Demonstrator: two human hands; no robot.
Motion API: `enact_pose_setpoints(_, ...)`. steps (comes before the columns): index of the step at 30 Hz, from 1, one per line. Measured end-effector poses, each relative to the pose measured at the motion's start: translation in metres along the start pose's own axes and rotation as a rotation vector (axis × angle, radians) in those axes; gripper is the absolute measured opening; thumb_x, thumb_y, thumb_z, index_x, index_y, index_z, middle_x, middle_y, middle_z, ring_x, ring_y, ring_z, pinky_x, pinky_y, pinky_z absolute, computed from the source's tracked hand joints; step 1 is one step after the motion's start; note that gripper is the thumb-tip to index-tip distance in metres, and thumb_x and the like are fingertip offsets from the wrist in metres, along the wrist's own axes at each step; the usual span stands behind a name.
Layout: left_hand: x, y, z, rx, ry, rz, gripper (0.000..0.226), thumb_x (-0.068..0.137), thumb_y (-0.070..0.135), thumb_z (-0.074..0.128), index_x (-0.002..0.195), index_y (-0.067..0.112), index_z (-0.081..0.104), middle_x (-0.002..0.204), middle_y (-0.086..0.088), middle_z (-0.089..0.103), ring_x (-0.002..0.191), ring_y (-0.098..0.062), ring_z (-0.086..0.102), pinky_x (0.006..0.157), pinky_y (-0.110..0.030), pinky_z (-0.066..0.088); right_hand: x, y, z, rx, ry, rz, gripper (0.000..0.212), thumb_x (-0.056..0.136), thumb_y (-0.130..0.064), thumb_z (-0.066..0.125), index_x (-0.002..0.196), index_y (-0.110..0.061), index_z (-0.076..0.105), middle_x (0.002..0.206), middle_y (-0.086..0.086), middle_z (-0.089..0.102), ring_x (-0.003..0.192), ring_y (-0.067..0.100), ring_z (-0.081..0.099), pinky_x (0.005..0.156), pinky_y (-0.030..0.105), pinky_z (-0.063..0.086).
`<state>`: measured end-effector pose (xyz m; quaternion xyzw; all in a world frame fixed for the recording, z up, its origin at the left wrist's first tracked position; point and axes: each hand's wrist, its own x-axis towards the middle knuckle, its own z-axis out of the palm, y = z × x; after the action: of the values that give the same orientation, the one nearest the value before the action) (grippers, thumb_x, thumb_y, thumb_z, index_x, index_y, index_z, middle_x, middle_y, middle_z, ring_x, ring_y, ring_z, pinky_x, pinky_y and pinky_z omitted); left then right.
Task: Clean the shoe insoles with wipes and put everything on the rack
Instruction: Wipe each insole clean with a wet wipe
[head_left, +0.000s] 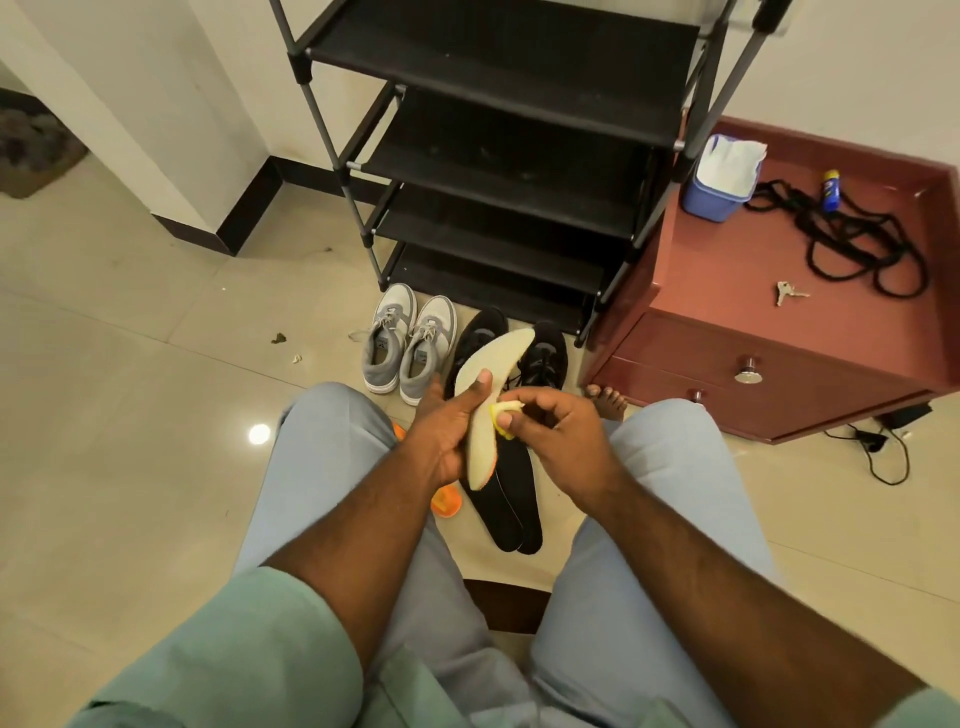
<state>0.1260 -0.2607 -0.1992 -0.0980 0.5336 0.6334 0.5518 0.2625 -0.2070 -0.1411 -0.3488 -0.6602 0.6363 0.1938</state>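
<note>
My left hand (447, 431) grips a pale insole (485, 410) with an orange edge, thumb across its top face. My right hand (556, 431) pinches a crumpled wipe (506, 413) against the insole's right edge. Two black insoles (514, 499) lie on the floor between my knees. An orange insole (447, 501) peeks out under my left leg. Grey sneakers (408, 343) and black shoes (540, 353) stand in front of the black rack (498, 171), whose shelves hold nothing. A blue tub of wipes (719, 176) sits on the red cabinet.
The red cabinet (769, 332) stands right of the rack with a black cord (852, 244), keys (787, 293) and a small bottle (829, 189) on top. A cable and plug (878, 447) lie on the tiled floor at right. I sit on a wooden seat (506, 605).
</note>
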Motion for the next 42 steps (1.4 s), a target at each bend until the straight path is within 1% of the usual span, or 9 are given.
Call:
enact_pose_setpoints(3, -0.001, 0.002, 0.0, 0.023, 0.045, 0.062, 0.094, 0.083, 0.006, 0.074, 0.153, 0.038, 0.019, 0.125, -0.009, 0.063, 0.107, -0.036, 0.065, 0.071, -0.051, 0.057, 0.008, 0.004, -0.007, -0.012, 0.081, 0.013, 0.02, 0.086, -0.008, 0.067, 0.1, -0.023, 0.069, 0.099, 0.0, 0.07, 0.093, 0.015, 0.066, 0.083, 0.041, 0.057)
enact_pose_setpoints(6, 0.001, 0.0, -0.003, -0.001, 0.063, 0.155, 0.069, 0.087, -0.001, 0.069, 0.144, 0.026, 0.042, 0.126, -0.013, 0.066, 0.107, -0.037, 0.066, 0.075, -0.054, 0.059, 0.012, 0.009, -0.006, -0.056, 0.075, 0.003, 0.019, 0.085, -0.009, 0.068, 0.101, -0.018, 0.07, 0.102, 0.003, 0.066, 0.096, 0.017, 0.062, 0.083, 0.041, 0.055)
enact_pose_setpoints(18, -0.01, 0.005, 0.007, -0.172, -0.181, -0.071, 0.054, 0.104, 0.044, 0.033, 0.141, 0.01, 0.051, 0.119, -0.009, 0.067, 0.11, -0.025, 0.062, 0.097, -0.04, 0.049, 0.022, 0.02, 0.012, -0.299, 0.031, -0.059, 0.021, 0.084, -0.006, 0.067, 0.103, -0.013, 0.072, 0.101, -0.003, 0.065, 0.095, 0.011, 0.06, 0.089, 0.03, 0.05)
enact_pose_setpoints(21, -0.008, 0.011, 0.003, -0.194, -0.194, -0.066, 0.051, 0.105, 0.047, 0.028, 0.123, 0.013, 0.061, 0.103, -0.007, 0.075, 0.107, -0.024, 0.063, 0.095, -0.042, 0.046, 0.011, 0.025, 0.013, -0.599, -0.065, -0.246, 0.02, 0.084, -0.017, 0.065, 0.103, -0.02, 0.072, 0.099, -0.007, 0.066, 0.094, 0.014, 0.058, 0.084, 0.042, 0.048)
enact_pose_setpoints(24, -0.012, 0.005, 0.006, -0.176, -0.209, -0.054, 0.051, 0.105, 0.045, 0.03, 0.141, 0.015, 0.05, 0.122, -0.007, 0.07, 0.11, -0.025, 0.065, 0.095, -0.042, 0.049, 0.023, 0.03, 0.007, -0.634, 0.095, -0.174, 0.019, 0.086, -0.018, 0.063, 0.103, -0.019, 0.07, 0.098, -0.002, 0.066, 0.093, 0.02, 0.058, 0.082, 0.049, 0.048)
enact_pose_setpoints(31, -0.011, 0.006, 0.005, -0.241, -0.199, -0.09, 0.061, 0.102, 0.053, 0.03, 0.144, 0.013, 0.048, 0.137, -0.01, 0.06, 0.121, -0.027, 0.06, 0.084, -0.042, 0.056, -0.001, 0.014, 0.02, -0.663, -0.078, -0.326, 0.021, 0.084, -0.009, 0.064, 0.104, -0.014, 0.071, 0.098, 0.003, 0.068, 0.092, 0.017, 0.054, 0.08, 0.032, 0.046)
enact_pose_setpoints(36, -0.017, 0.005, 0.009, -0.277, -0.195, -0.038, 0.05, 0.105, 0.047, 0.027, 0.138, 0.018, 0.05, 0.119, -0.01, 0.07, 0.112, -0.028, 0.062, 0.09, -0.043, 0.049, 0.019, 0.028, 0.005, -0.689, 0.111, -0.123, 0.025, 0.089, -0.013, 0.061, 0.113, -0.017, 0.067, 0.105, 0.001, 0.065, 0.096, 0.019, 0.055, 0.085, 0.041, 0.048)
enact_pose_setpoints(40, -0.017, 0.01, 0.004, -0.237, -0.179, -0.074, 0.06, 0.103, 0.054, 0.026, 0.131, 0.011, 0.057, 0.111, -0.009, 0.073, 0.105, -0.026, 0.065, 0.086, -0.041, 0.051, -0.001, 0.016, 0.016, -0.718, -0.15, -0.344, 0.019, 0.085, -0.013, 0.062, 0.102, -0.012, 0.07, 0.095, 0.003, 0.067, 0.092, 0.015, 0.052, 0.08, 0.017, 0.038)
enact_pose_setpoints(42, -0.018, 0.01, 0.004, -0.202, -0.174, -0.096, 0.064, 0.102, 0.056, 0.027, 0.136, 0.01, 0.055, 0.114, -0.008, 0.073, 0.105, -0.025, 0.065, 0.087, -0.042, 0.052, 0.001, 0.018, 0.015, -0.736, -0.17, -0.375, 0.019, 0.083, -0.015, 0.061, 0.1, -0.013, 0.07, 0.092, 0.002, 0.067, 0.09, 0.018, 0.054, 0.078, 0.022, 0.04)
